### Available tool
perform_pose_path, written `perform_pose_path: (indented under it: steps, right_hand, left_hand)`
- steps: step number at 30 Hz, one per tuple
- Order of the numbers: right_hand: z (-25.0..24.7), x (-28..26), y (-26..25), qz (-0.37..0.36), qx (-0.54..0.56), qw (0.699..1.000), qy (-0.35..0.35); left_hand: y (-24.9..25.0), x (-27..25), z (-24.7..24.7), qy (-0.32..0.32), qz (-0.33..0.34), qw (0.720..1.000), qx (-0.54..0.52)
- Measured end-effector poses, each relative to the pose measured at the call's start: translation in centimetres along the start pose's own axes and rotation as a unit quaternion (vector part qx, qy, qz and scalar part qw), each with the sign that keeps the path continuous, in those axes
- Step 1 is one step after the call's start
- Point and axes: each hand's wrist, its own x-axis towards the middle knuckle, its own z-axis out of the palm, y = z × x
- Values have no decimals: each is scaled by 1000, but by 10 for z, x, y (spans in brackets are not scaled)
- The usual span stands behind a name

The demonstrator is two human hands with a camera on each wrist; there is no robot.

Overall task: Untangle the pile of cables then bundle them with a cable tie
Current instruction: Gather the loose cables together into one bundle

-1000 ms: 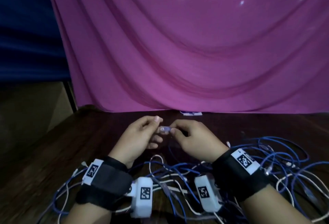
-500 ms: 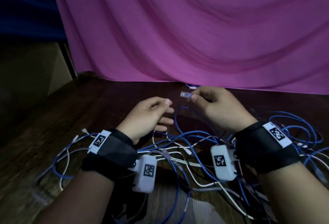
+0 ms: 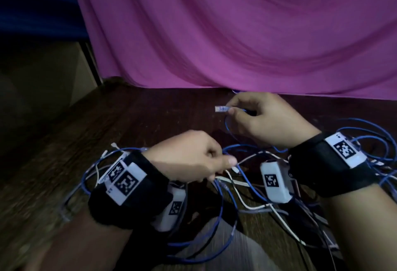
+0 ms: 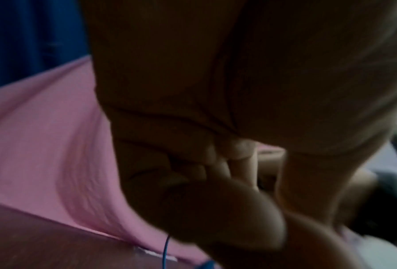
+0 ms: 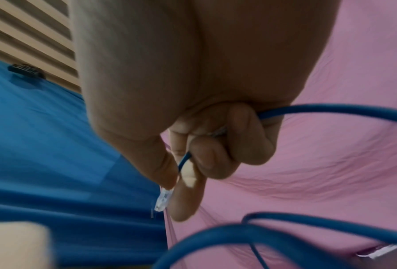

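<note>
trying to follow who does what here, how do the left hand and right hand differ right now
Height: the right hand is raised toward the pink curtain; the left hand is low in the cable pile.
Hold: the right hand pinches a blue cable just behind its clear plug; the left hand's fingers are curled among the pile's strands, its exact hold unclear.
Both wear black wrist straps.

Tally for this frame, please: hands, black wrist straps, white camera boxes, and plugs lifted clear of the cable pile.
Hands: 2, left hand and right hand
Black wrist straps: 2
White camera boxes: 2
Clear plug, pinched by right hand: 1
Total: 7
</note>
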Motion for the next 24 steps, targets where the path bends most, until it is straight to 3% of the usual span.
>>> perform_pose_path:
  steps: [1,3,5,9,12,14,16,17,20,24]
  right_hand:
    - [1,0,-1,6,5,1000,-7]
    - [1,-1,-4,10,7,1000,-22]
    - [2,-2,-8,10,7,999,-31]
    - [2,-4,-13,3,-5,999,-41]
    - [0,-6,-15,-4,-7,999,-50]
    - [0,-6,-13,-2,-3,999,-46]
    - [2,-6,-12,-4,-9,999,-43]
    - [3,-6,-12,-6,-12,999,-45]
    - [7,-4,-8,-5,-4,999,-42]
    - [5,-2,-1,23,4,1000,-4]
  left_hand:
    - [5,-7,5,-24,1,996,87]
    - [8,-17,17,-60,12,962,267]
    - [6,-25,31,-87,28,933,348]
    - [6,-25,26,-137,84,961,225]
    - [2,-30,3,-95,39,990,100]
    - [1,-37,4,-73,1,984,163]
    - [4,-46,23,-110,-16,943,314]
    - [4,-48,32,-125,-8,937,325]
    - [0,-47,24,-117,15,965,232]
    - [-5,-60,13,-111,-44,977,178]
